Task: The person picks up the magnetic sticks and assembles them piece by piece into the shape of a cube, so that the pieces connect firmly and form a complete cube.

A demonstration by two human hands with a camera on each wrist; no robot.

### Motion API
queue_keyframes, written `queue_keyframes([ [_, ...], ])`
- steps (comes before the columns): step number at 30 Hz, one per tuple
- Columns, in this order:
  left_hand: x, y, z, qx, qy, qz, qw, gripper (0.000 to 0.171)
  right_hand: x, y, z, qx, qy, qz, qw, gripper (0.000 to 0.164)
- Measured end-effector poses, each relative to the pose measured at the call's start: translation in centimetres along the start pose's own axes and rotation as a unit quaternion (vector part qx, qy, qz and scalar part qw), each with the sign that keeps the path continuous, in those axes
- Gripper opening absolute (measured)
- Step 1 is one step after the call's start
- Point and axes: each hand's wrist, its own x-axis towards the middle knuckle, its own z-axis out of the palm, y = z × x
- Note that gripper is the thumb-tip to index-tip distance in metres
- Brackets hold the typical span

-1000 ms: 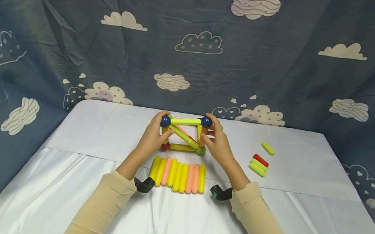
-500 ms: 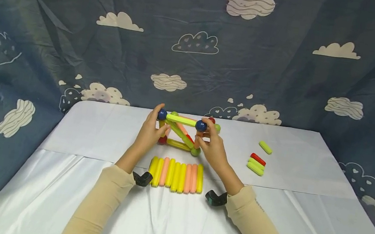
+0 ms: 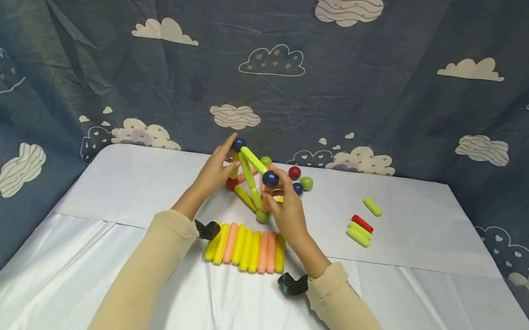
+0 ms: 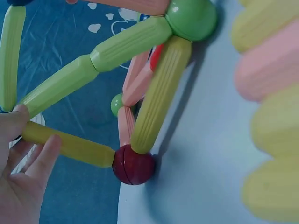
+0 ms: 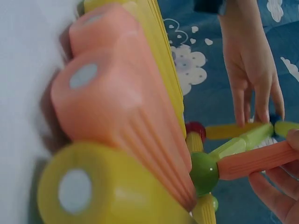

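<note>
Dark, cloud-patterned cloth (image 3: 375,107) hangs behind the white-covered desk (image 3: 425,311); beyond a row of loose sticks (image 3: 246,248), a frame of sticks and balls (image 3: 253,160) is held up on edge; the left hand (image 3: 212,174) has its grip pinching an upright yellow stick (image 4: 84,147), the right hand (image 3: 288,212) an orange stick (image 5: 252,160) just below a blue ball (image 3: 270,178); whether the frame's full weight bears on the desk, I cannot tell; both hands should probably turn together, pressing gently, since the two-piece green diagonal (image 4: 96,60) could fold mid-length.
</note>
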Motion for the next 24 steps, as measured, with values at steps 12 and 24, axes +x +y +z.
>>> queue_keyframes([
  [12, 1.5, 1.0, 0.9, -0.034, -0.004, -0.045, 0.9984, 0.049, -0.1, -0.7, 0.8, 0.014, -0.010, -0.002, 1.000, 0.058],
  [24, 2.2, 1.0, 0.2, -0.227, 0.016, -0.110, 0.9677, 0.046, -0.1, -0.8, 0.6, 0.003, -0.009, -0.006, 1.000, 0.059],
])
